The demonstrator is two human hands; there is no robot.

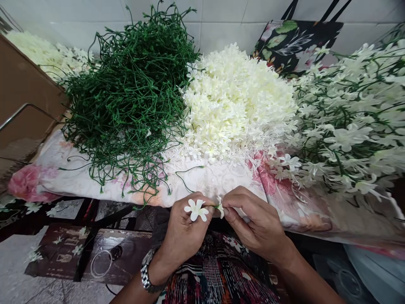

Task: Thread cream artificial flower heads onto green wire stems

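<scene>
My left hand [189,230] is closed around a green artificial flower stem, most of it hidden by the fingers. A white artificial flower [196,210] faces up over that hand's knuckles. Close by, my right hand [255,223] pinches a second white flower [220,207], seen edge-on, at the green stem tip between the two hands. Beyond them, a heap of dark green plastic stems [133,80] lies to the left. A pile of loose cream-white blossoms [237,101] lies in the middle. One loose stem [185,179] rests on the cloth just ahead of my left hand.
Finished-looking white flower sprays [351,135] are massed at the right. A black floral bag [294,46] leans on the tiled wall [221,19]. At far left stands a cardboard box [28,80]. Flowered cloth [218,179] covers the table; below it is a brown surface [123,251].
</scene>
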